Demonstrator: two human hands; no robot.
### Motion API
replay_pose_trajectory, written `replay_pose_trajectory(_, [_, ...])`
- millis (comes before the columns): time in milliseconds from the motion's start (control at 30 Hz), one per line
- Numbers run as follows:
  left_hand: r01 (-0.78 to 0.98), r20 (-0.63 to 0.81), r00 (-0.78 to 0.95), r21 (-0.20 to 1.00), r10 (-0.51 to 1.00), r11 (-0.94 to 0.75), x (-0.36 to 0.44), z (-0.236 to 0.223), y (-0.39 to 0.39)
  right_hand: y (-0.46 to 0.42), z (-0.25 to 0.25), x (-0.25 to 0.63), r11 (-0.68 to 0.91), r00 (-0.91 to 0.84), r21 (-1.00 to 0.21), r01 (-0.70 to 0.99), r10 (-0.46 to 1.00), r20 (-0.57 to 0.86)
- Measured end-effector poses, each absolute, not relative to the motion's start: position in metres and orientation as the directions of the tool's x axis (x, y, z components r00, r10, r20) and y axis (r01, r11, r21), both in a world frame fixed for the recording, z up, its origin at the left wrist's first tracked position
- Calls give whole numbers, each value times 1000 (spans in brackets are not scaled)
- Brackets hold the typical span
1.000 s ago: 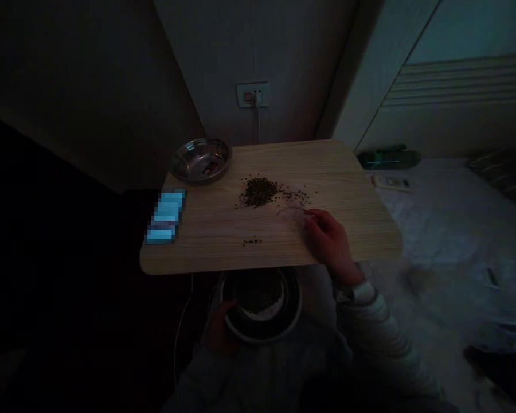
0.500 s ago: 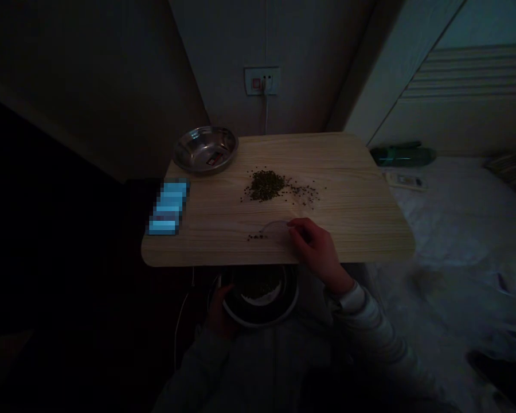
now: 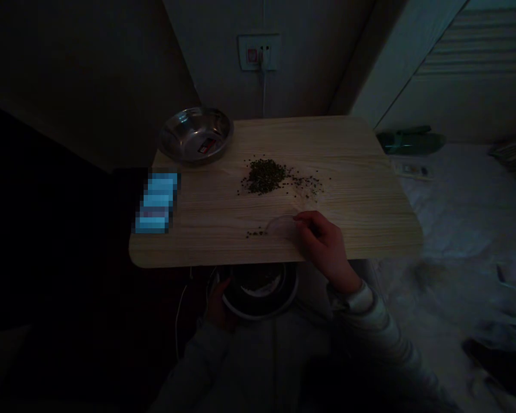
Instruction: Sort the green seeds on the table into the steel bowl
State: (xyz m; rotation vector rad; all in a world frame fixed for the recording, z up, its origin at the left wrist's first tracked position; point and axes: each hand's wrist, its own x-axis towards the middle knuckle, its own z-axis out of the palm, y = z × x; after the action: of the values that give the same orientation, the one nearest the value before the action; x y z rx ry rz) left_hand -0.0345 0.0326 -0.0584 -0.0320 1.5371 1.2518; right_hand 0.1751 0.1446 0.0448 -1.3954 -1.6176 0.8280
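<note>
Right hand [image 3: 323, 244], curled over tabletop [image 3: 365, 212], pinches a clear piece [image 3: 281, 226]; left hand [image 3: 217, 303] clasps bowl [image 3: 262, 307].

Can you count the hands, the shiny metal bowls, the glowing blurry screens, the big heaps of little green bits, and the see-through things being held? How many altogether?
Hands: 2, the left hand and the right hand
Shiny metal bowl: 1
Glowing blurry screen: 1
Big heap of green bits: 1
See-through thing in the right hand: 1
Total: 6
</note>
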Motion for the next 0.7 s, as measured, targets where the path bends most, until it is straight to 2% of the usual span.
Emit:
replay_pose_trajectory(267, [-494, -650, -500, 757, 573, 428, -36, -66, 26, 144, 44, 175, 168, -50, -872, 460, 985, 164])
replay_pose_trajectory(433, [-550, -729, -361, 670, 582, 498, -39, -66, 28, 144, 45, 175, 182, -93, -859, 479, 983, 157])
replay_pose_trajectory(567, [-518, -673, -386, 724, 631, 456, -40, -61, 26, 145, 46, 173, 210, -133, -843, 496, 977, 165])
replay_pose_trajectory(700, [-577, -690, -374, 696, 620, 427, -40, -59, 25, 146, 45, 172, 237, -153, -826, 512, 971, 183])
